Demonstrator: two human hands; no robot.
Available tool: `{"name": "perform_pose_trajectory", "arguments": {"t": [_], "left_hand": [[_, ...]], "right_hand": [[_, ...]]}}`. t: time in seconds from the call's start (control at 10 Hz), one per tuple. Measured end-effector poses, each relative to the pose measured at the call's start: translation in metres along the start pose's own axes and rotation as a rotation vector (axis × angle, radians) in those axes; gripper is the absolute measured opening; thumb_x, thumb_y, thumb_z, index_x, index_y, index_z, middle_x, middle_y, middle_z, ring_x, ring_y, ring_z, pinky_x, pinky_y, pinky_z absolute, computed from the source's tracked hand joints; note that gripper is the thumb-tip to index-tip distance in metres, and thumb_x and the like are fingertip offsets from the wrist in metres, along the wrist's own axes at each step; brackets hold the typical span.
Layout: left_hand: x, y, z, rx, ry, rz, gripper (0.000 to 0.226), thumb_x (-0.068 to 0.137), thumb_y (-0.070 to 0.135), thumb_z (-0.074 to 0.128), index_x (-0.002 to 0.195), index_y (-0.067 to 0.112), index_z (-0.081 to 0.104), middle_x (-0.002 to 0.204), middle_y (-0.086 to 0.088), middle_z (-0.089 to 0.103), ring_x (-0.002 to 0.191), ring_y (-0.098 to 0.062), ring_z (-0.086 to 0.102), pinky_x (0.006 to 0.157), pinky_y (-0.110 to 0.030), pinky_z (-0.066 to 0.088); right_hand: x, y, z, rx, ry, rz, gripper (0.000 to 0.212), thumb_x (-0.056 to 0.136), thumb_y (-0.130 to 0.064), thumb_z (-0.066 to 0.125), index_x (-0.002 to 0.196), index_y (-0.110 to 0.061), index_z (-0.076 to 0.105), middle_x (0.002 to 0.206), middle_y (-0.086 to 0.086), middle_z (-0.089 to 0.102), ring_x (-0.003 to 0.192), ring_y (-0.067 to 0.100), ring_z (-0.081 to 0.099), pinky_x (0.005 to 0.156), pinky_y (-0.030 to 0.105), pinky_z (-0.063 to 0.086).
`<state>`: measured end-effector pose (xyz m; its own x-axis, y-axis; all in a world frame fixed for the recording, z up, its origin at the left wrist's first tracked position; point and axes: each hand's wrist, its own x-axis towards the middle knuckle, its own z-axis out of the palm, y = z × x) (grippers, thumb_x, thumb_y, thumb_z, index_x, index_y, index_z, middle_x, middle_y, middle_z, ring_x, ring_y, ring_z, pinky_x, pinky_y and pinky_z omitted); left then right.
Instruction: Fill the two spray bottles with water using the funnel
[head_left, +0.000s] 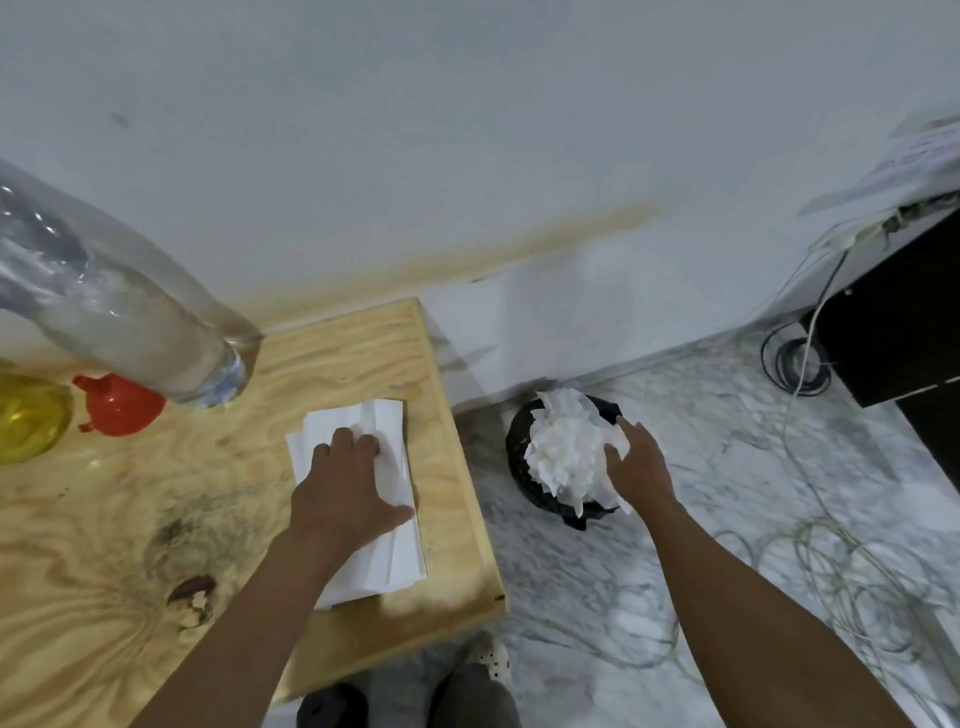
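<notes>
The left hand (343, 493) pressed flat fingers on the napkins (384, 561). The right hand (636, 462), fingers open, touched the paper (566, 452) heaped under its fingertips. One push could spill it from the full bin (515, 452).

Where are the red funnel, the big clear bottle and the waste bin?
red funnel (122, 405), head view, on its wide bowl.
big clear bottle (135, 322), head view, on its side wall.
waste bin (515, 457), head view, on its black left rim.
</notes>
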<state>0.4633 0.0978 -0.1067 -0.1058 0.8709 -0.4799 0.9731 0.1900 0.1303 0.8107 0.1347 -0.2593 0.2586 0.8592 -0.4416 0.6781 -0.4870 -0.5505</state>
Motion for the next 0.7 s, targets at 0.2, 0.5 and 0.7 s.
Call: {"name": "perform_pose_trajectory", "arguments": {"t": [0.2,0.5,0.7], "left_hand": [[-0.005,-0.006,0.002,-0.017,0.027,0.032,0.083,0.074,0.06,0.073,0.14,0.021,0.04,0.136,0.002,0.036,0.123,-0.019,0.04,0.075,-0.032,0.048],[-0.013,-0.014,0.0,-0.198,0.029,0.066,0.079,0.082,0.058,0.067,0.146,0.021,0.039,0.145,-0.001,0.033,0.134,-0.022,0.036,0.094,-0.039,0.049],[-0.028,-0.022,-0.037,-0.473,0.015,0.117,0.065,0.084,0.052,0.069,0.14,0.027,0.048,0.144,0.001,0.046,0.132,-0.019,0.045,0.101,-0.033,0.042]], "right_hand": [[-0.016,-0.005,0.003,0.138,0.118,-0.001,0.042,0.101,-0.019,0.049,0.142,-0.016,0.046,0.146,0.009,0.048,0.136,0.024,0.044,0.108,0.039,0.038],[-0.074,-0.037,-0.012,0.176,0.117,-0.015,0.04,0.1,-0.026,0.051,0.139,-0.019,0.051,0.142,0.005,0.053,0.132,0.02,0.048,0.106,0.036,0.04],[-0.126,-0.112,-0.027,0.21,0.158,-0.2,0.039,0.099,-0.03,0.052,0.136,-0.019,0.054,0.138,-0.002,0.057,0.127,0.015,0.052,0.102,0.026,0.039]]}}
